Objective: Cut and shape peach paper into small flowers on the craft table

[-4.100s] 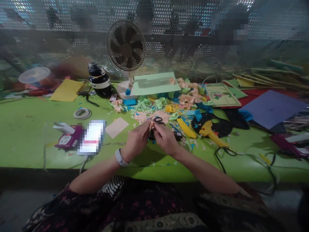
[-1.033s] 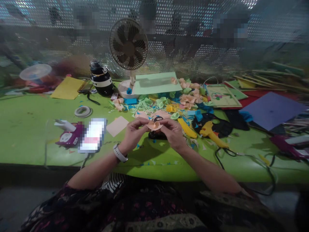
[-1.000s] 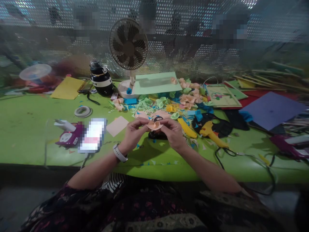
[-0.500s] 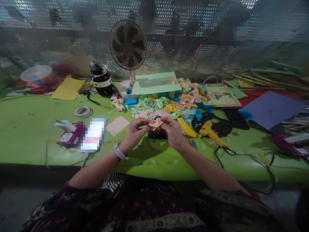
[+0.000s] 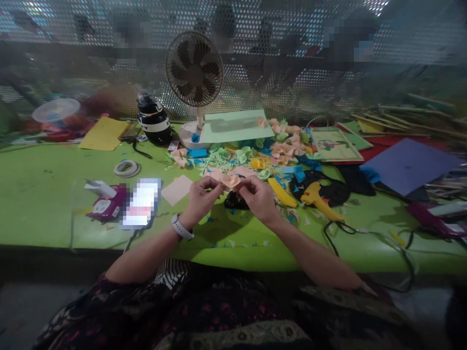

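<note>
Between my hands, above the green table, is a small peach paper flower [image 5: 230, 181] with curled petals. My left hand [image 5: 201, 200] pinches its left edge between thumb and fingers. On the opposite edge, my right hand [image 5: 258, 198] is closed in a similar pinch. A dark object [image 5: 233, 200] lies beneath the flower, partly covered, and I cannot make out its kind. Left of my left hand rests a flat peach paper sheet [image 5: 177, 190]. A yellow cutter-like tool [image 5: 282, 192] and a yellow glue gun [image 5: 320, 200] lie to the right of my right hand.
Paper scraps and several folded paper flowers [image 5: 288, 146] spread behind my hands. A fan [image 5: 194, 70] and a black bottle [image 5: 153, 121] stand at the back. Leftward are a tape roll [image 5: 127, 168], a phone [image 5: 141, 204] and a purple power socket [image 5: 106, 204]. A purple sheet [image 5: 412, 165] lies right.
My hands have drawn slightly apart, each moving to an edge of the paper flower. The flower has shifted a little left and up, and looks more spread out.
</note>
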{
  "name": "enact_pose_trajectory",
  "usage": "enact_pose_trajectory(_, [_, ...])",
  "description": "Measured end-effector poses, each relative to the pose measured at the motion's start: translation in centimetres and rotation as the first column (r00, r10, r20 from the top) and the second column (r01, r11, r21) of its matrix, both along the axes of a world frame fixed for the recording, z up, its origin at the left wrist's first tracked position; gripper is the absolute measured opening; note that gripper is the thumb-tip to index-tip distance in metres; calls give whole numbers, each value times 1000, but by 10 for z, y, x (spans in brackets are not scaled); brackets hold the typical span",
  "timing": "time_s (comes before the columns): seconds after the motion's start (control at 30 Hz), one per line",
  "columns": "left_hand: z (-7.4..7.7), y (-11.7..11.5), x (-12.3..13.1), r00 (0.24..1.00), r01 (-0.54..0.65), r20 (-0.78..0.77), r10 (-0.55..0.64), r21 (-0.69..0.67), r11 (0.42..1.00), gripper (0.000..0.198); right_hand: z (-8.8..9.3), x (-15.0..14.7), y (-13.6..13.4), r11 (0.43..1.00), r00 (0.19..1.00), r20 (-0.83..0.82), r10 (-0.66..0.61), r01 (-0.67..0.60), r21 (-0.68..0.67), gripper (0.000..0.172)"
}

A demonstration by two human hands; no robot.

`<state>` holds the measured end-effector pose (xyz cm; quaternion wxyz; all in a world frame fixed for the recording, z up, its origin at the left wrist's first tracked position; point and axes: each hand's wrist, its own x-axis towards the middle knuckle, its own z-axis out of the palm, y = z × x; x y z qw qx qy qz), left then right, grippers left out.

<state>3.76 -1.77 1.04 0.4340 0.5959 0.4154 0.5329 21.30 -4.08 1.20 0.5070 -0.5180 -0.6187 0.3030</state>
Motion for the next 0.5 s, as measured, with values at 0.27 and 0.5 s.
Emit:
enact_pose_trajectory(0.27, [2,0,-1,998,62,-1,-62,-58,996,27,0,2,7,996,991,-132,18,-30,-87,17])
enact_pose_trajectory(0.5, [-5,32,-17,999,-47,23,48,-73,996,33,7,12,16,997,994,-93,-62,66,39,24])
